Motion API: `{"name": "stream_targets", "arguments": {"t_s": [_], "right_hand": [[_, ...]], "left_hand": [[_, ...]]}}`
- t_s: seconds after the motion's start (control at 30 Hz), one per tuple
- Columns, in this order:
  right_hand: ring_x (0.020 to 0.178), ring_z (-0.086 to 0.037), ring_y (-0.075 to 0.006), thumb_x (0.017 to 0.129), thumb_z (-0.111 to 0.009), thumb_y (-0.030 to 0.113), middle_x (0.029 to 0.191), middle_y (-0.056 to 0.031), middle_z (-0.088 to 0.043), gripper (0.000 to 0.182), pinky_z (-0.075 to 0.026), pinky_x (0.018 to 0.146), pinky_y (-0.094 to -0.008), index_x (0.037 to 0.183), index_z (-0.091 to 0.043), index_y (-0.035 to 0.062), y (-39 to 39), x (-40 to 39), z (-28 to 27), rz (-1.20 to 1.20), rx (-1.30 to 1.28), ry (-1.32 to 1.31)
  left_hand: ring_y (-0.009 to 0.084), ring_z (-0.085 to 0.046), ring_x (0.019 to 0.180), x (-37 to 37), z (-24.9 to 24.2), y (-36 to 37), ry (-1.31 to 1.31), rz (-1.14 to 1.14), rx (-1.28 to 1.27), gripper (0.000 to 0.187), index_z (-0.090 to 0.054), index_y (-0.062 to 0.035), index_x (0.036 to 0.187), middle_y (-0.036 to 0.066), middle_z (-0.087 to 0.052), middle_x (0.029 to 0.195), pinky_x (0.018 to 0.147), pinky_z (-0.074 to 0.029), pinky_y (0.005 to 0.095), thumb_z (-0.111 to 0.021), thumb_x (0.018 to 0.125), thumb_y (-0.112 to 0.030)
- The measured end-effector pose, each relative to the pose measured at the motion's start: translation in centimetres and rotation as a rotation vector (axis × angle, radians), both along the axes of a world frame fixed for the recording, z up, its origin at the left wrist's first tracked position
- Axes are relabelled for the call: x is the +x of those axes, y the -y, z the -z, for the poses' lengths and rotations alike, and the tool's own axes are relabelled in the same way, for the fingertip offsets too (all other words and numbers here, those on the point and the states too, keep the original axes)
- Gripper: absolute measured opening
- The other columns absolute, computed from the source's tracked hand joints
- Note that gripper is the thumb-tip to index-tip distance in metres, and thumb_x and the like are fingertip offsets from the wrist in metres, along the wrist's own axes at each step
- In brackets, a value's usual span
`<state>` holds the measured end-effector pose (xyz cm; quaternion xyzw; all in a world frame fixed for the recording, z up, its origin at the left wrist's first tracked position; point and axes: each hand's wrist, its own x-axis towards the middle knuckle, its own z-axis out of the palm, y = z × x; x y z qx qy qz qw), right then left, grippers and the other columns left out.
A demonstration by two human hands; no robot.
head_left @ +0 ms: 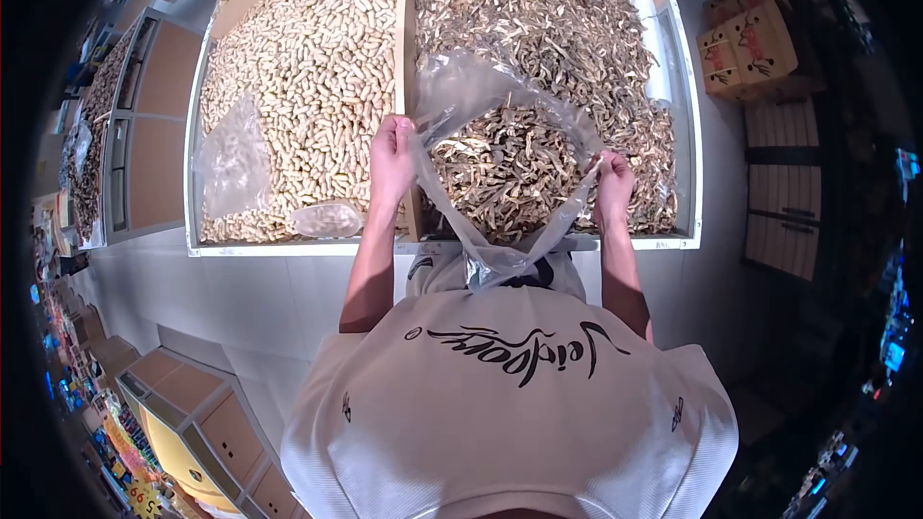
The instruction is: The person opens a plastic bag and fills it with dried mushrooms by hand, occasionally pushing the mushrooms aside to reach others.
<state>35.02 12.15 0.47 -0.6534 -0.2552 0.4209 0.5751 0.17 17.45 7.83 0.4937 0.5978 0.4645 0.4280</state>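
Note:
A large clear plastic bag (461, 82) is stretched wide at its mouth between my two hands, close over the right side of the bin. My left hand (391, 159) pinches the rim on the left, beside the wooden divider (407, 34). On the other side, my right hand (613, 190) has its fingers closed on the rim. Brown dried slices (510, 173), like dried mushroom, show through the mouth. The same kind of loose dried slices (538, 10) fills the bin around the bag. The bag's near edge hangs over the bin's front rim, against my shirt.
Unshelled peanuts (317, 67) fill the left side of the bin. A clear plastic scoop (327, 220) and a crumpled clear bag (234, 159) lie on them. A roll of plastic film (653, 48) rests along the right wall. Cardboard boxes (755, 48) are stacked at right.

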Motion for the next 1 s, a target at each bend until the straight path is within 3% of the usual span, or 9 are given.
{"name": "stream_targets", "arguments": {"t_s": [0.17, 0.23, 0.33, 0.37, 0.57, 0.6, 0.7, 0.83, 1.0], "right_hand": [[0.073, -0.058, -0.0094, 0.098, -0.057, 0.014, 0.079, -0.0011, -0.064, 0.018, -0.046, 0.069, -0.0250, 0.100, -0.067, -0.0023, -0.4, 1.0, 3.6, -0.179, -0.107, 0.201], [0.083, -0.062, -0.0164, 0.095, -0.061, 0.013, 0.094, -0.0074, -0.066, 0.018, -0.049, 0.077, -0.0311, 0.107, -0.066, 0.0003, -1.1, 2.0, 2.6, -0.347, -0.219, 0.358], [0.098, -0.063, -0.0263, 0.087, -0.069, 0.015, 0.111, -0.0157, -0.062, 0.027, -0.049, 0.089, -0.0372, 0.111, -0.066, 0.0021, -2.0, 0.9, -2.8, -0.302, -0.098, 1.136], [0.112, -0.058, -0.0339, 0.079, -0.074, 0.015, 0.124, -0.0194, -0.054, 0.038, -0.046, 0.098, -0.0417, 0.114, -0.065, 0.0044, -2.6, 0.2, -4.2, -0.290, -0.021, 1.165], [0.127, -0.047, -0.0395, 0.076, -0.081, 0.040, 0.134, -0.0240, -0.048, 0.066, -0.041, 0.107, -0.0465, 0.129, -0.059, 0.0083, -5.9, -6.2, -8.5, -0.883, 0.001, 0.825], [0.137, -0.037, -0.0410, 0.070, -0.082, 0.055, 0.147, -0.0240, -0.037, 0.087, -0.037, 0.111, -0.0514, 0.142, -0.049, 0.0181, -6.2, -7.1, -7.8, -1.017, 0.006, 0.940], [0.147, -0.015, -0.0435, 0.064, -0.081, 0.062, 0.159, -0.0229, -0.015, 0.103, -0.024, 0.116, -0.0600, 0.150, -0.034, 0.0317, -5.8, -9.5, -5.9, -1.286, -0.081, 1.056], [0.145, -0.019, -0.0439, 0.063, -0.082, 0.061, 0.157, -0.0233, -0.020, 0.108, -0.022, 0.111, -0.0687, 0.152, -0.028, 0.0320, -4.4, -11.9, -7.6, -1.349, -0.152, 1.187], [0.141, -0.027, -0.0438, 0.064, -0.083, 0.057, 0.149, -0.0246, -0.030, 0.104, -0.027, 0.107, -0.0696, 0.149, -0.030, 0.0267, -3.7, -13.0, -8.2, -1.349, -0.241, 1.238]], "left_hand": [[0.0338, -0.063, 0.075, -0.6, 3.3, -0.5, -0.361, 0.019, -0.031, 0.023, -0.063, -0.0011, 0.101, 0.018, -0.065, 0.087, 0.069, -0.049, 0.0396, -0.052, 0.101, -0.021], [0.0322, -0.063, 0.082, -1.0, 2.3, -0.3, -0.417, -0.019, 0.036, 0.021, -0.065, -0.0017, 0.103, 0.018, -0.065, 0.092, 0.073, -0.048, 0.0400, -0.055, 0.099, -0.020], [0.0307, -0.060, 0.101, -1.5, 0.5, -0.3, -0.529, -0.036, 0.268, 0.020, -0.068, -0.0037, 0.107, 0.016, -0.064, 0.106, 0.087, -0.045, 0.0406, -0.062, 0.094, -0.017], [0.0304, -0.059, 0.104, -1.7, 0.0, -0.4, -0.494, -0.023, 0.328, 0.020, -0.069, -0.0042, 0.106, 0.015, -0.063, 0.108, 0.090, -0.044, 0.0408, -0.062, 0.093, -0.017], [0.0263, -0.061, 0.103, -1.7, -0.9, 0.4, -0.359, 0.200, 0.379, 0.016, -0.070, -0.0044, 0.103, 0.009, -0.069, 0.101, 0.096, -0.040, 0.0359, -0.060, 0.094, -0.014], [0.0264, -0.061, 0.102, -1.6, -0.3, 0.5, -0.305, 0.144, 0.338, 0.015, -0.069, -0.0044, 0.102, 0.010, -0.069, 0.101, 0.095, -0.040, 0.0359, -0.060, 0.094, -0.013], [0.0210, -0.061, 0.090, -2.0, 2.1, 1.2, -0.155, -0.056, 0.296, 0.014, -0.068, -0.0025, 0.101, 0.009, -0.068, 0.097, 0.086, -0.045, 0.0324, -0.057, 0.096, -0.010], [0.0102, -0.059, 0.081, -3.5, 3.9, 2.4, 0.051, -0.182, 0.151, 0.014, -0.065, 0.0013, 0.098, 0.005, -0.066, 0.088, 0.079, -0.047, 0.0258, -0.054, 0.098, -0.008], [0.0102, -0.057, 0.074, -3.1, 5.1, 3.1, 0.029, -0.202, 0.102, 0.015, -0.066, 0.0007, 0.100, 0.005, -0.067, 0.084, 0.071, -0.047, 0.0254, -0.055, 0.098, -0.011]]}}
